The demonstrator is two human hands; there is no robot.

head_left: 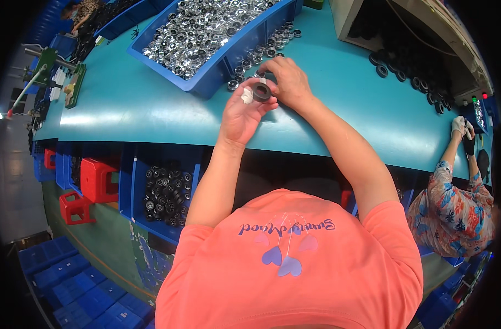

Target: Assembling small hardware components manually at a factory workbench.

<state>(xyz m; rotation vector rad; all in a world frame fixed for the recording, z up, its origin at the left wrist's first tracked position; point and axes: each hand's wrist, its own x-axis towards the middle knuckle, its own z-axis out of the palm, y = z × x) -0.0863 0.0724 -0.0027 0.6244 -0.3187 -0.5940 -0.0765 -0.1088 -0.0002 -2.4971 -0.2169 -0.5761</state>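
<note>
My left hand (242,118) is turned palm up, its fingers closed around a thick black ring (255,94). White wrapping shows on its thumb and a bit more at a fingertip. Just to the right and slightly farther off, my right hand (290,82) is curled with its fingertips down by the loose parts; what they pinch, if anything, is hidden. Small silver-and-black round parts (239,70) lie in a strip along the bin's right side. A big blue bin (206,82) beyond my hands is heaped with the same kind of shiny parts.
Black rings (382,70) spill from a pale housing (343,33) at the right. A co-worker in a flowered top (453,203) sits far right, wearing gloves. A green clamp-like tool (75,88) stands left. Under the turquoise table (168,118) are blue crates with black wheels (165,192) and red stools (97,181).
</note>
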